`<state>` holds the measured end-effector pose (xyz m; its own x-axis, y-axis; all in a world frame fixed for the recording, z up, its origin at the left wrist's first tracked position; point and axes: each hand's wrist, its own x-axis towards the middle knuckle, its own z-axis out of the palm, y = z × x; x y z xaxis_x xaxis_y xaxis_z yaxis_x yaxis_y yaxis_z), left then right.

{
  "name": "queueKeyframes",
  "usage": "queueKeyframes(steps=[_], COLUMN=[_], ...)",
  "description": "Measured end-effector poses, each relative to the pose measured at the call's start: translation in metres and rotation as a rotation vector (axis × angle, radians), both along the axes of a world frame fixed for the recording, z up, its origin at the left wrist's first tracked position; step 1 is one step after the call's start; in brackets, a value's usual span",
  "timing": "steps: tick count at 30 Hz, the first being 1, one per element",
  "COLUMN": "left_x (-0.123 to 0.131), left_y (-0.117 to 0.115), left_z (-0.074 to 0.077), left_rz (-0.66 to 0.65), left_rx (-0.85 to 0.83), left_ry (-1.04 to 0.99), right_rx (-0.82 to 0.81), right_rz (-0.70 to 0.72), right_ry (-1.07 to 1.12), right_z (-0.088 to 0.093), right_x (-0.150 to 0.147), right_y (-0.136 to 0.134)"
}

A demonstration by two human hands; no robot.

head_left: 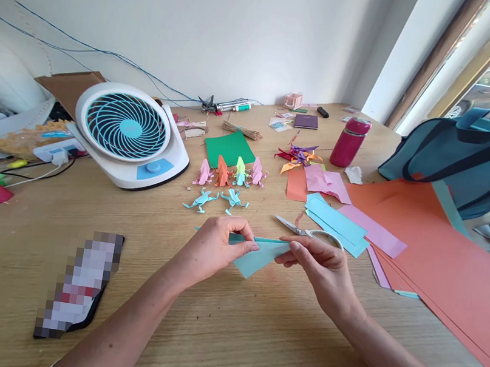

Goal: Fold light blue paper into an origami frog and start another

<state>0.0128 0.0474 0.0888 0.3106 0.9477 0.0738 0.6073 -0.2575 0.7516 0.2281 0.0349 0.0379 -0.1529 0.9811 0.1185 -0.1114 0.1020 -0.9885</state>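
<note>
A light blue sheet of paper (pixel 256 260), folded into a triangle with its point downward, is held between both hands above the table. My left hand (pixel 222 244) pinches its upper left part between thumb and fingers. At the right corner, my right hand (pixel 318 265) grips the paper the same way. Just beyond the hands lie scissors (pixel 296 228) with white handles. Two light blue origami frogs (pixel 202 200) sit farther back on the left. Behind them stands a row of several folded paper figures (pixel 223 172) in pink, orange and green.
A white fan (pixel 150 169) stands at the back left, with a phone (pixel 82 285) in front of it. Coloured paper strips (pixel 335 221) and large orange sheets (pixel 444 268) cover the right side. A red bottle (pixel 350 143) and a blue bag (pixel 469 162) stand behind.
</note>
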Motion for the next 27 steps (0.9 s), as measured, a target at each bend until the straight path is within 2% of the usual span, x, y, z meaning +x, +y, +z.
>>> queueKeyframes(steps=[4,9,14,19,27], left_x=[0.0,0.001,0.001,0.002,0.007], left_y=[0.0,-0.003,-0.007,-0.01,-0.015], left_z=[0.004,0.008,0.012,0.015,0.014], left_rz=[0.04,0.037,-0.007,-0.076,-0.096], left_rx=[-0.034,0.02,0.049,0.066,0.017], left_ry=[-0.011,-0.041,-0.067,0.009,0.036], right_rx=[-0.004,-0.008,0.009,-0.015,-0.087], right_rz=[0.002,0.011,0.018,0.025,0.043], right_ry=[0.02,0.05,0.049,0.057,0.077], right_z=[0.001,-0.001,-0.001,0.0,0.004], right_x=[0.001,0.002,0.003,0.0,-0.007], right_y=[0.001,0.001,0.001,0.002,0.001])
